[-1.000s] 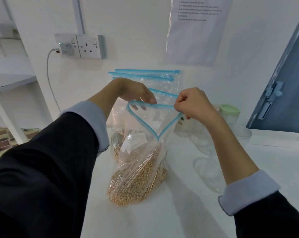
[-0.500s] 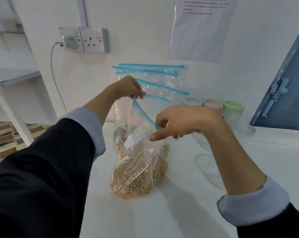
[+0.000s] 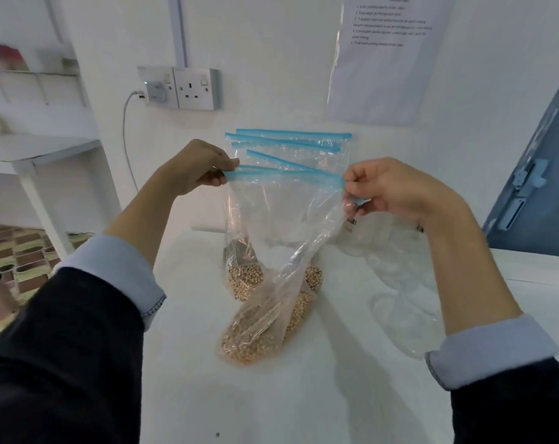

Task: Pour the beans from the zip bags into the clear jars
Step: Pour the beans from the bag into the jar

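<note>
At centre frame, the left hand (image 3: 201, 166) and right hand (image 3: 396, 190) are each pinching one end of the blue zip strip of the bag (image 3: 281, 251), holding it upright with its beans (image 3: 252, 341) sagging onto the tabletop (image 3: 304, 405). Pouring appears not yet begun: the jars (image 3: 403, 283), at right behind the right forearm, are showing no beans. More bags (image 3: 291, 145) are leaning against the wall behind. The lower tabletop is giving room; its left edge is lying near the left sleeve.

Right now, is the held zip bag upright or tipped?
Upright: both hands pinch the zip bag by its top; beans sit at the bottom.
</note>
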`<action>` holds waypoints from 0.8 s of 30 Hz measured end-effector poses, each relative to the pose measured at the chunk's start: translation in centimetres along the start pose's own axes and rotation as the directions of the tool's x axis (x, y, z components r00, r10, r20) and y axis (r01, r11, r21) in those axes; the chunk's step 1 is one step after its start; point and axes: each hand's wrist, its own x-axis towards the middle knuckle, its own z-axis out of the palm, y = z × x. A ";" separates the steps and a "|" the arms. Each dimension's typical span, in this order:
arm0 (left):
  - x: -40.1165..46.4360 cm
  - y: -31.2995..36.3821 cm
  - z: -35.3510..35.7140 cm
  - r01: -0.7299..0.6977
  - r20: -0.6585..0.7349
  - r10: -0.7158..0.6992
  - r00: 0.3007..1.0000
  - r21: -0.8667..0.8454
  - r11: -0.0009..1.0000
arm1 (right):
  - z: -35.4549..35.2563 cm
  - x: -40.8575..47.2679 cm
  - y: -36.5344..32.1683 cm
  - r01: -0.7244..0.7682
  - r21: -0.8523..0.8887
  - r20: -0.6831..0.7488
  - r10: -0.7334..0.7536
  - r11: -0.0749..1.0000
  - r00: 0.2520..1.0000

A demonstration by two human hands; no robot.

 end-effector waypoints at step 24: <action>-3.1 2.7 0.4 -0.097 0.137 0.081 0.987 0.117 0.988 | -1.9 2.8 -0.6 -0.119 -0.659 -0.208 -0.027 0.743 0.978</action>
